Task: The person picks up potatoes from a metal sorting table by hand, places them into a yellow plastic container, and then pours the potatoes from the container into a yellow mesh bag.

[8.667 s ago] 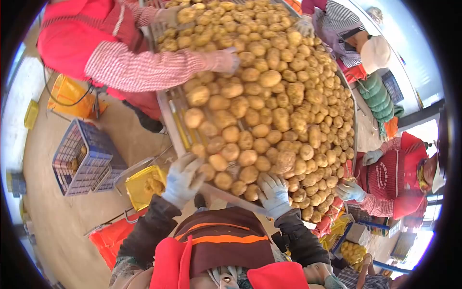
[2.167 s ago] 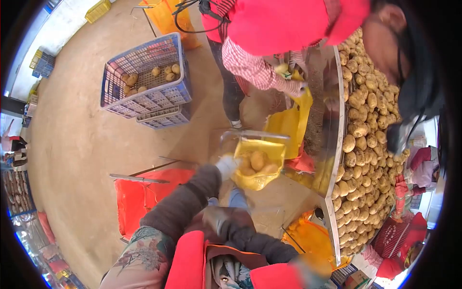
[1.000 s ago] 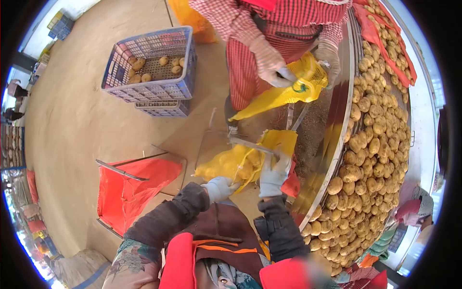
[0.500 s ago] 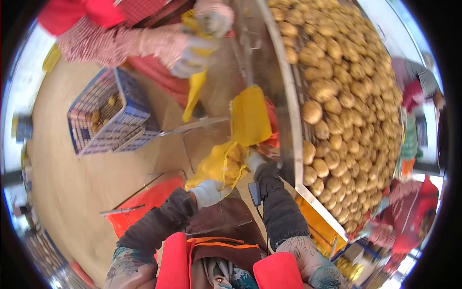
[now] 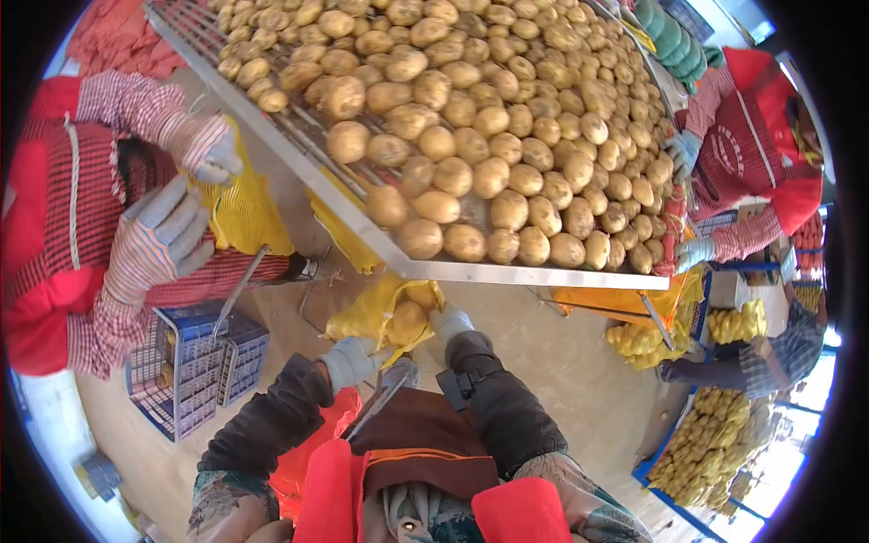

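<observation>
A yellow mesh bag (image 5: 369,312) with potatoes in it hangs between my gloved hands, just below the metal edge of the sorting table. Closed on the bag's lower left side is my left hand (image 5: 351,362). My right hand (image 5: 450,322) grips the bag's right edge near its mouth. Through the mesh and the opening, potatoes (image 5: 408,321) show. Above the bag, many loose potatoes (image 5: 491,177) cover the slatted table, whose metal rim (image 5: 534,275) runs close to my right hand.
A co-worker's gloved hands (image 5: 161,230) are at the left beside another yellow bag (image 5: 243,204). Blue crates (image 5: 195,362) stand below them. At the right, another co-worker (image 5: 747,149) reaches to the table. Filled bags (image 5: 706,443) lie at the lower right, and red cloth (image 5: 312,448) is near my left arm.
The view has swung to the right, so the table now spans the top. The bag remains between my hands, now near the table's corner. The co-worker's hands have come apart from each other.
</observation>
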`<action>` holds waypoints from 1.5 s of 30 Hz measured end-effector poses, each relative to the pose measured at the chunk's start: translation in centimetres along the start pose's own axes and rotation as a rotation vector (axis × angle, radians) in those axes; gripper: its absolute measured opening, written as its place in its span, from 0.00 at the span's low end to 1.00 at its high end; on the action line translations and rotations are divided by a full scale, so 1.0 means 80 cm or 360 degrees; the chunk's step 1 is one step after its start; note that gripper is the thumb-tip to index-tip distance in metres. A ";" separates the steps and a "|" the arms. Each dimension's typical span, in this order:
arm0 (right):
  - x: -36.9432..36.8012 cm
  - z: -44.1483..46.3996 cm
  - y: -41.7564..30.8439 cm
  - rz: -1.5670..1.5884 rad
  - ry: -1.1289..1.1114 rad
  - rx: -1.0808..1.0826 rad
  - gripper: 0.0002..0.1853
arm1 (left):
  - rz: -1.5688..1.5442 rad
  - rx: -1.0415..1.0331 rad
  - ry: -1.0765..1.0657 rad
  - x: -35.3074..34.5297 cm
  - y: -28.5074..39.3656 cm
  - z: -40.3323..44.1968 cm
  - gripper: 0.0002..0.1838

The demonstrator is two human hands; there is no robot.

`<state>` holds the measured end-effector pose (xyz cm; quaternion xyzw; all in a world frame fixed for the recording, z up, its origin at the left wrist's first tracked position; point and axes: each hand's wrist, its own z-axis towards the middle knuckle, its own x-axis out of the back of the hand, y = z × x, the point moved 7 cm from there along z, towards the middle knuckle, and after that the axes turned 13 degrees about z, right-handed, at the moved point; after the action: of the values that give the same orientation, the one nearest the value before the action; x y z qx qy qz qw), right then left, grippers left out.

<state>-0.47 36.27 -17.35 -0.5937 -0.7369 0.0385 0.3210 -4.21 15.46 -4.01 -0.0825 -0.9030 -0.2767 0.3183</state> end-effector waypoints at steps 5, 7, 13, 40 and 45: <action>0.015 0.038 0.071 0.0028 -0.0204 -0.0076 0.22 | -0.0062 -0.0034 -0.0020 -0.016 0.034 0.032 0.23; 0.052 0.019 0.120 0.0326 -0.0145 -0.0031 0.20 | -0.0080 0.0075 -0.0136 -0.038 0.038 0.064 0.23; 0.062 -0.042 0.302 0.1102 0.0008 -0.0358 0.17 | 0.0405 -0.0237 -0.0248 -0.073 0.156 0.136 0.20; 0.592 -0.310 1.012 0.2820 0.1788 -0.0782 0.11 | 0.0838 -0.0895 -0.1404 -0.662 0.963 0.249 0.28; 0.664 -0.280 1.116 0.2762 0.1719 -0.0886 0.11 | 0.0854 -0.0590 -0.1445 -0.765 1.031 0.333 0.26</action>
<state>82.32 102.82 -16.02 -0.9076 0.1973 -0.1846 0.3212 56.46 100.52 -22.26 -0.4750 -0.8330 -0.2767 -0.0632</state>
